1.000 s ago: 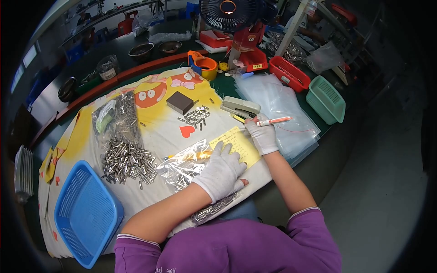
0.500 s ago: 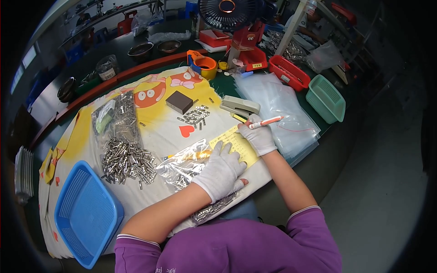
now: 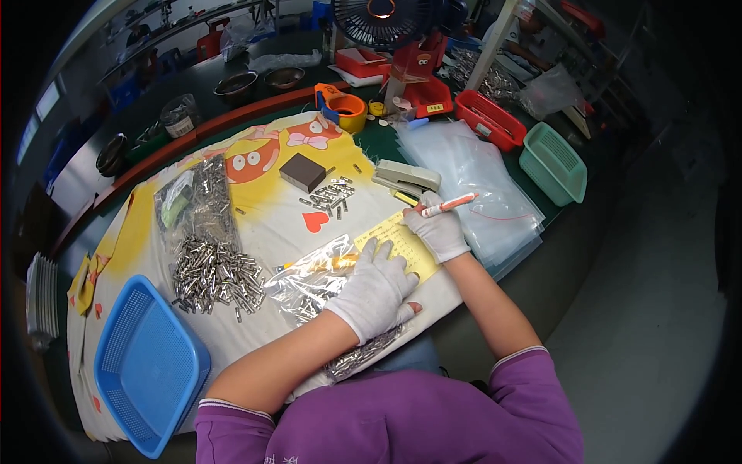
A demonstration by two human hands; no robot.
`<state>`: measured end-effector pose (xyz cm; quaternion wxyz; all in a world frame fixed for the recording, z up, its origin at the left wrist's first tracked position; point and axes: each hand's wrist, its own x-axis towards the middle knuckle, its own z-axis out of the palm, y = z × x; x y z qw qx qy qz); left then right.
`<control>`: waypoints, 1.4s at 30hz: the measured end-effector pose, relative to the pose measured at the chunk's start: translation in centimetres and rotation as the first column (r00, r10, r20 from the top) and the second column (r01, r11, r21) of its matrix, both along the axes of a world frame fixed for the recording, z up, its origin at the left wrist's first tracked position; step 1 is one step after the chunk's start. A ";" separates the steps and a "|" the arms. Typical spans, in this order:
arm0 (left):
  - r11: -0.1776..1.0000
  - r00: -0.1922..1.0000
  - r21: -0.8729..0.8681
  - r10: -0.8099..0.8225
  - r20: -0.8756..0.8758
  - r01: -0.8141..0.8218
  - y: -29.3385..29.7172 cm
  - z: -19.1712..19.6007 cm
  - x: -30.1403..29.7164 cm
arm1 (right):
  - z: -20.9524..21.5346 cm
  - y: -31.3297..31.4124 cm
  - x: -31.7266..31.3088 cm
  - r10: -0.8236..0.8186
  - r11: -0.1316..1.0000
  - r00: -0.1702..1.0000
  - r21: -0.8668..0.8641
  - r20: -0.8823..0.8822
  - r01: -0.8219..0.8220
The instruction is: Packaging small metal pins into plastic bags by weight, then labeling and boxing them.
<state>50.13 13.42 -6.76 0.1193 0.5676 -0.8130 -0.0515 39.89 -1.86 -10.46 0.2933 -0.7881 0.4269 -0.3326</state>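
Note:
My right hand [image 3: 437, 232], in a white glove with bare fingertips, grips a red-and-white pen [image 3: 456, 203]; its tip is hidden. Under it lies a yellow sheet of paper [image 3: 419, 257] with handwriting. My left hand [image 3: 372, 292], gloved too, rests flat with fingers spread over the sheet's lower left edge. Beneath and beside that hand is a clear plastic bag [image 3: 297, 284] of small metal parts, partly covered by my forearm. A grey stapler [image 3: 408, 176] and a yellow-and-black item [image 3: 403, 198] lie just beyond my right hand.
Left of the bag is a heap of metal parts [image 3: 212, 271] below a filled bag [image 3: 197, 197]. A blue basket [image 3: 151, 371] stands near left. Farther off are a dark block [image 3: 302, 172], clear bags [image 3: 471, 166], a tape dispenser [image 3: 340, 108], red bins [image 3: 491, 120] and a green basket [image 3: 555, 162].
The pen and my right hand have shifted very slightly. My left hand stays in place on the paper. The whole view has moved a little.

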 end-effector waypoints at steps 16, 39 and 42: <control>1.000 1.000 0.003 0.000 -0.003 0.000 0.0 -0.1 0.1 | -0.1 -0.1 -0.1 0.046 0.998 0.999 0.032 -0.017 -0.045; 1.000 1.000 -0.021 0.003 -0.003 -0.003 0.0 -0.2 0.1 | 0.3 0.0 -0.5 -0.017 0.977 0.978 0.211 0.210 -0.029; 1.000 1.000 -0.011 -0.007 -0.001 0.007 0.0 -0.1 0.0 | -0.8 -0.4 -0.5 0.038 0.988 0.976 0.138 0.214 -0.068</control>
